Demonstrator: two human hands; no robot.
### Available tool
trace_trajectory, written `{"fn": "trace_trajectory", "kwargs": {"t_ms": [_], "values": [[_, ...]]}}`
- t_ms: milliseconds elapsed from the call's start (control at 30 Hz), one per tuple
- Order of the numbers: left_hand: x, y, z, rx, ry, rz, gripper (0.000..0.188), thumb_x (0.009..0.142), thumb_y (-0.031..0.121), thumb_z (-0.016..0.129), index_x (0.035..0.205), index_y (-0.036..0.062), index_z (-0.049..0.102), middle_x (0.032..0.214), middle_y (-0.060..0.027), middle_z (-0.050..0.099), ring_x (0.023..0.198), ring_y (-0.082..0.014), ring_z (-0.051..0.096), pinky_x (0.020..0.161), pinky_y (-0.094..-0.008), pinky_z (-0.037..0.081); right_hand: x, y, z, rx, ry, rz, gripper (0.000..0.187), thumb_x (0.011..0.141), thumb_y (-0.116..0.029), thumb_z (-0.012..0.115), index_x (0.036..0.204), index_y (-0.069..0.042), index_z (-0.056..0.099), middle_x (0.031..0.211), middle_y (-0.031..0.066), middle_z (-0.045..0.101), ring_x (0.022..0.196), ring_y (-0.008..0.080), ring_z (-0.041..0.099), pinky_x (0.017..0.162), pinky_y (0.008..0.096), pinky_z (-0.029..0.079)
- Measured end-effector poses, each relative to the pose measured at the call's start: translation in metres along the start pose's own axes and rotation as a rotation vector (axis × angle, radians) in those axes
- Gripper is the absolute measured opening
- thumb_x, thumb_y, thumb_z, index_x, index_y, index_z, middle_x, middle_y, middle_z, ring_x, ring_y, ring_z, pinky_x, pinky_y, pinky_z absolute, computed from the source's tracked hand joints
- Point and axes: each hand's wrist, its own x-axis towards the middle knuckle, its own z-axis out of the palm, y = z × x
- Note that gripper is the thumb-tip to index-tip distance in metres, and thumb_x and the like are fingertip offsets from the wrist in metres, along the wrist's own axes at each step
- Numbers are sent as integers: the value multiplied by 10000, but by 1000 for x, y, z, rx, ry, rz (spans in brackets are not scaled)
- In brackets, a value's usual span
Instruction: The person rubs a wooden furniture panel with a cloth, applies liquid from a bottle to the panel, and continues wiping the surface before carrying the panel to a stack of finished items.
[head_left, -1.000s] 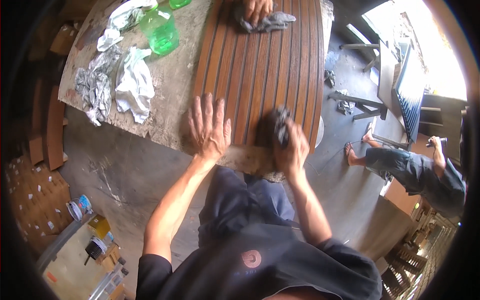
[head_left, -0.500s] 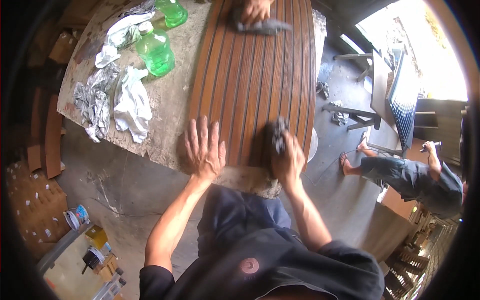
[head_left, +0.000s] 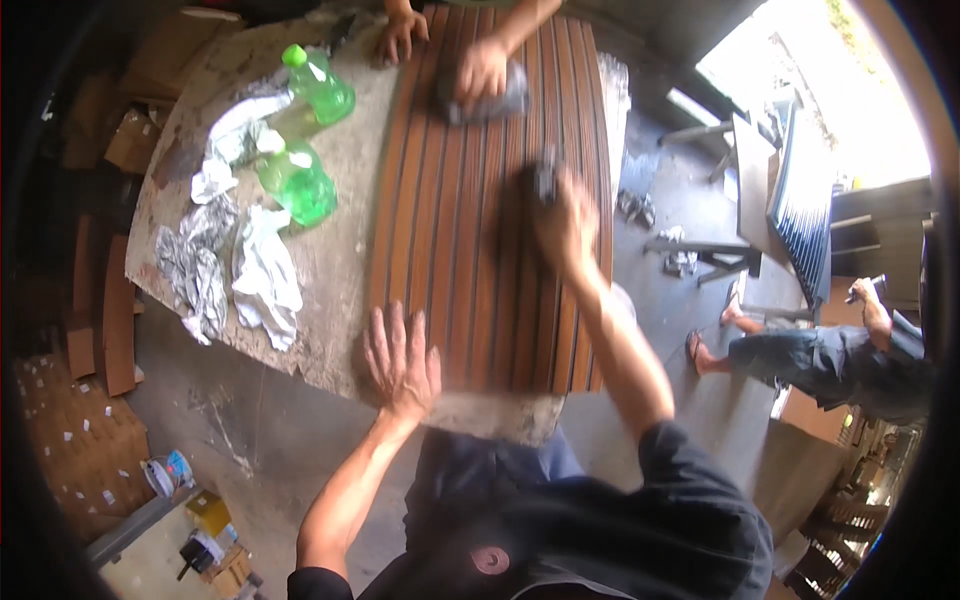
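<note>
Watching remotely, I see the left hand (head_left: 403,372) spread at a near corner of the slatted panel (head_left: 470,250), the right hand (head_left: 568,225) clutching a dark wad (head_left: 545,177).

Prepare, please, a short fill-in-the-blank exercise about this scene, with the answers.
1. The person's ____ hand holds a dark rag.
2. On the table are ____ bottles.
3. The bottles' colour is ____.
4. In the picture, they are to the ____ of the brown panel.

Answers: right; two; green; left.
</note>
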Motion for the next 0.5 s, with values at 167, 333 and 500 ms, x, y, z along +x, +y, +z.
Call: {"fn": "trace_trajectory", "kwargs": {"t_ms": [167, 333, 500], "values": [[-3, 5, 0, -14, 3, 3, 549, 1001, 281, 478, 1501, 55, 451, 1609, -225, 337, 1487, -483, 271, 1153, -638, 239, -138, -74, -153, -14, -380, 144, 557, 720, -172, 774, 1244, -68, 615, 940, 173, 647, 839, 388, 646, 724, 471, 508], [-3, 5, -1, 19, -2, 4, 548, 1008, 308, 465, 1501, 67, 454, 1602, -224, 349, 1481, -486, 284, 1160, -640, 239, -39, -25, -58, 50, -23, -39, 440, 760, -97, 722, 1188, -65, 627, 936, 162, 641, 846, 371, 630, 708, 477, 466], [11, 14, 6, -20, 38, 68, 514, 1032, 303, 419, 1470, 43, 487, 1577, -237, 386, 1465, -494, 306, 1146, -631, 256, 95, 27, 10, -176, 14, 226, 343, 820, -130, 673, 1148, -52, 611, 954, 177, 656, 791, 405, 633, 716, 510, 500]]}}
